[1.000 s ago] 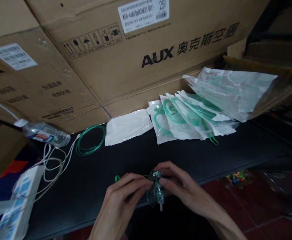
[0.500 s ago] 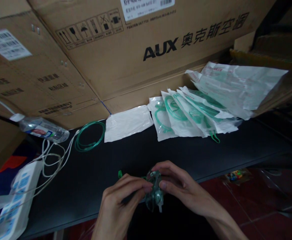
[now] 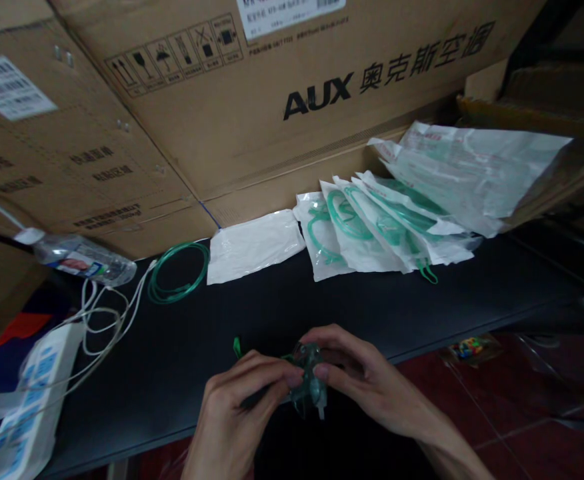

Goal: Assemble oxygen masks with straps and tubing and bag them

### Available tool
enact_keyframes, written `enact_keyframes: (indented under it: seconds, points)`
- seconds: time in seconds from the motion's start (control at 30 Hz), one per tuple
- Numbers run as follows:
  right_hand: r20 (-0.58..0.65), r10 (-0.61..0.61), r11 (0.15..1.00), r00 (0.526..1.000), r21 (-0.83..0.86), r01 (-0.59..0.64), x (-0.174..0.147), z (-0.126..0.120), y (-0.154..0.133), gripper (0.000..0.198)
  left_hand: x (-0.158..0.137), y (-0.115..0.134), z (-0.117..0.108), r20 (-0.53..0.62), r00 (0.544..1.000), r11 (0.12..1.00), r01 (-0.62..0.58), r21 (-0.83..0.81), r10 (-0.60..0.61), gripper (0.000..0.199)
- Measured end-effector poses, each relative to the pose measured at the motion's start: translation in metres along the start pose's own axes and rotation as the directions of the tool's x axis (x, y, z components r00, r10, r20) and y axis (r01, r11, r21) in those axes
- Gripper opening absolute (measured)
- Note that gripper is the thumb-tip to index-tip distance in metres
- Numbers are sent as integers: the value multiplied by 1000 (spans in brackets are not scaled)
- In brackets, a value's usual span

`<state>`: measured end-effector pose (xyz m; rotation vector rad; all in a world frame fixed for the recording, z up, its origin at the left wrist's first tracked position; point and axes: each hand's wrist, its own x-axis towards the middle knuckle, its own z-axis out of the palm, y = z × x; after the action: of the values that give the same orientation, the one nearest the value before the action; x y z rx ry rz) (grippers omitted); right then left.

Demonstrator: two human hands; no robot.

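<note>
A clear green oxygen mask (image 3: 308, 383) is held between both hands at the front edge of the black table (image 3: 182, 357). My left hand (image 3: 249, 400) pinches its left side with thumb and fingertips. On the other side, my right hand (image 3: 355, 373) grips the mask, thumb in front and fingers curled behind. A bright green strap end (image 3: 237, 347) sticks out beyond my left knuckles. The mask's short pale connector points down. My fingers cover part of the mask, so its far side is hidden.
A coil of green tubing (image 3: 179, 273) lies near a white packet (image 3: 256, 247). Several packaged masks (image 3: 357, 233) lean at the right. On the left are a plastic bottle (image 3: 85, 257), white cables (image 3: 115, 320) and a power strip (image 3: 35, 400). A large cardboard box (image 3: 252, 147) backs the table.
Both hands keep their hold on the mask, with only slight finger movement. The mask appears turned a little. The whole view has shifted slightly.
</note>
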<state>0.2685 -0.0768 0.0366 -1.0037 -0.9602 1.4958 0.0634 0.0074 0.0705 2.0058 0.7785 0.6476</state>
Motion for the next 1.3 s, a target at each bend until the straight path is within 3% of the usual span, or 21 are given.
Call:
enact_keyframes:
  seconds: [0.33, 0.63, 0.77, 0.87, 1.0, 1.3]
  points:
    - [-60, 21, 988, 998, -151, -30, -3, 2, -2, 28, 0, 2, -1, 20, 1000, 1000, 21, 22, -21, 15]
    - [-95, -34, 970, 995, -244, 10, -6, 8, 0, 31, -6, -2, 1, 42, 978, 979, 205, 8, -206, 21]
    - [-200, -75, 964, 977, -264, 20, -7, 12, 5, 22, -6, -2, 4, 45, 971, 972, 234, -6, -233, 30]
    - [-193, -162, 923, 968, -376, 80, -8, 14, 7, 8, -5, -2, 6, 19, 975, 975, 222, -6, -222, 30]
    - [-134, -198, 885, 971, -451, 118, -10, 14, 6, 13, -4, -4, 8, -3, 984, 984, 178, -21, -178, 20]
    - [-163, -236, 886, 958, -441, 143, -2, 15, 13, 13, -5, -6, 13, -20, 992, 988, 126, 92, -125, 17]
